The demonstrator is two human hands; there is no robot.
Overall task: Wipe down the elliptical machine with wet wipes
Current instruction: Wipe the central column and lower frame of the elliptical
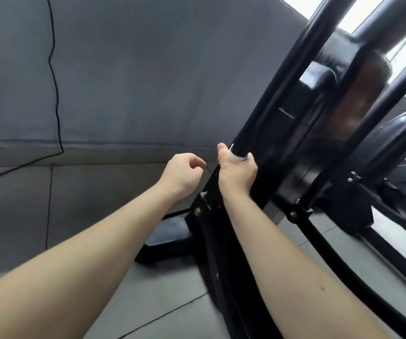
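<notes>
Now your right hand (237, 176) is clenched around the black upright bar (277, 94) of the elliptical machine (319, 143). A white wet wipe (237, 156) is pressed between your palm and the bar, and only the wipe's edge shows above your fingers. Your left hand (182, 174) hovers just left of the bar, apart from it, fingers loosely curled and grasping nothing you can make out. Below your hands on the bar sits a bolted joint (198, 211). Left of the bar's lower end a dark pad (170, 231) lies on the grey tiled floor (162, 285). Right of the bar stands the machine's black body, with further tubes crossing in front of it. Behind the bar, to its left, runs a grey wall (136, 69) with a thin black cable (55, 81) hanging down it. Above and right of the bar, a bright window (358, 11) shows.
</notes>
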